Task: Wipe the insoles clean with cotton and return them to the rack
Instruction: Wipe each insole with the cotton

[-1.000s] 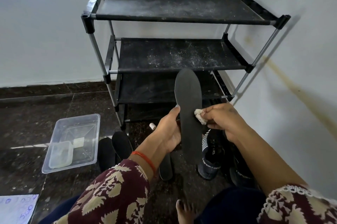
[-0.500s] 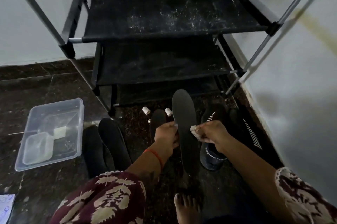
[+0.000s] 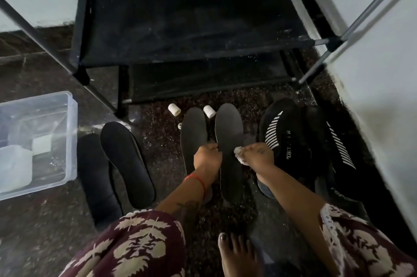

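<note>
— Insole (image 3: 229, 141) under inspection: where do we place it?

— On the dark floor (image 3: 162, 132) just before the rack (image 3: 180, 28), toe toward the shelves. We record the left hand (image 3: 207, 157) curled on its left edge and the right hand (image 3: 259, 156) pinching a cotton wad (image 3: 239, 156) against its right edge.

— Neighbouring items?

— A second insole (image 3: 193, 134) lies just beside it on the left, partly under the left hand (contact between the two we cannot tell). Two further insoles (image 3: 126, 159) lie farther left, near a clear plastic tub (image 3: 70, 137). Black striped shoes (image 3: 282, 137) sit to the right, by the wall. Two small white rolls (image 3: 174, 109) rest near the toe ends.
</note>
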A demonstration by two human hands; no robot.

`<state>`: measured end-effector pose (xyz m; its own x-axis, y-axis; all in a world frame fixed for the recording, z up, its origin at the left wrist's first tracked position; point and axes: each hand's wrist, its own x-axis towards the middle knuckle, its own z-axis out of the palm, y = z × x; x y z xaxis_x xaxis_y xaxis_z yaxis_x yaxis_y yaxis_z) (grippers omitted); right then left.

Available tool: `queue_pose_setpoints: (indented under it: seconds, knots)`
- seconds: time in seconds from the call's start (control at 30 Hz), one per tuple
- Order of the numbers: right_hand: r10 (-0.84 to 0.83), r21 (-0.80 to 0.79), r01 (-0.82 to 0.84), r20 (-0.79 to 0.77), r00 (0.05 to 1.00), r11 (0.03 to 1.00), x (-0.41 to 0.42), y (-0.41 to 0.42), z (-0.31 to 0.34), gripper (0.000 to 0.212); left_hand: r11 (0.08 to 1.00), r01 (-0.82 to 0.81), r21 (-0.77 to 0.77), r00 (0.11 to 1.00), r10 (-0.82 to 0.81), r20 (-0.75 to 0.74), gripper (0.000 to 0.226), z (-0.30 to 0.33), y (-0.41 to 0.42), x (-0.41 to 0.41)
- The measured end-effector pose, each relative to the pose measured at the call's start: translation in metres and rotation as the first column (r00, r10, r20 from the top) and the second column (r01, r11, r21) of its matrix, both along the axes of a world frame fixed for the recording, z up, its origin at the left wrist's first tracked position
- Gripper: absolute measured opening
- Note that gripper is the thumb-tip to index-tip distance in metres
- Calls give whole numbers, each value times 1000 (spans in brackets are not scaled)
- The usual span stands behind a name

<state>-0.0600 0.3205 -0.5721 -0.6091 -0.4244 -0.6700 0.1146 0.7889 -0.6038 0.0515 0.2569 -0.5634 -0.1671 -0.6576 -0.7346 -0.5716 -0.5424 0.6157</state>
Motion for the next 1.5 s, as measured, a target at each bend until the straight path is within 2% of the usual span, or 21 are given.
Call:
queue_pose_setpoints:
  seconds: [0.07, 0.13, 0.2, 0.3, 0.33, 0.4, 0.47, 0.5, 0.57, 0.63, 0.8, 0.9, 0.97, 1.13, 1.23, 1.37, 1.5]
  knots:
    - [28, 16, -27, -20, 999, 999, 1, 0, -7, 9, 998, 66, 7, 998, -66, 13, 28, -5, 0, -3]
    - [56, 20, -55, -40, 998, 998, 0, 0, -9, 12, 995, 102, 14, 994, -102, 23, 25, -6, 0, -6]
    - [58, 26, -57, -72, 996, 998, 1, -1, -8, 17, 995, 101, 22, 995, -102, 24, 24, -4, -1, -7]
    - [102, 62, -97, -91, 991, 993, 6, -2, 3, 15, 995, 96, 36, 995, -97, 13, 14, 6, -1, -5]
    - [91, 38, -88, -94, 991, 995, 8, -2, 7, 14, 996, 82, 44, 997, -82, 0, 17, 11, -1, -4]
    - [-58, -107, 60, 14, 998, 992, 9, -1, 24, 8, 997, 23, 79, 998, -18, -65, 32, 24, -3, -2]
    - [-161, -208, 197, 176, 971, 958, 8, 0, 54, 16, 993, -30, 118, 984, 50, -169, 36, 49, -6, 1]
    - [-155, -245, 217, 249, 956, 945, 7, -2, 76, 19, 991, -30, 132, 972, 60, -229, 36, 68, -8, 4]
    - [-71, -315, 189, 349, 934, 930, 7, -5, 110, 21, 984, 5, 177, 928, 61, -367, 34, 101, -12, 8]
    - [37, -376, 115, 374, 927, 920, 15, -11, 156, 22, 982, 19, 190, 880, 74, -468, 29, 145, -17, 20]
    - [275, -500, -100, 290, 917, 860, 55, -22, 261, 21, 996, 76, 44, 855, -42, -516, 26, 247, -30, 76]
    - [408, -524, -251, 208, 889, 814, 92, -29, 312, 18, 999, 10, -36, 844, -27, -536, 14, 297, -31, 128]
    - [471, -559, -305, 178, 864, 771, 121, -33, 341, 15, 995, -94, -35, 822, 58, -567, 4, 324, -26, 162]
    - [554, -631, -340, 175, 814, 698, 191, -34, 396, 14, 927, -369, 68, 679, 318, -662, 3, 368, -5, 230]
    - [619, -660, -370, 185, 763, 654, 225, -29, 410, 23, 879, -467, 98, 600, 397, -695, 15, 374, 5, 261]
    - [540, -708, -238, 236, 808, 665, 262, -19, 398, 13, 786, -578, 221, 445, 530, -722, 20, 369, 16, 289]
    - [485, -701, -155, 299, 822, 696, 281, -27, 391, 7, 639, -683, 352, 253, 660, -707, 14, 365, 22, 301]
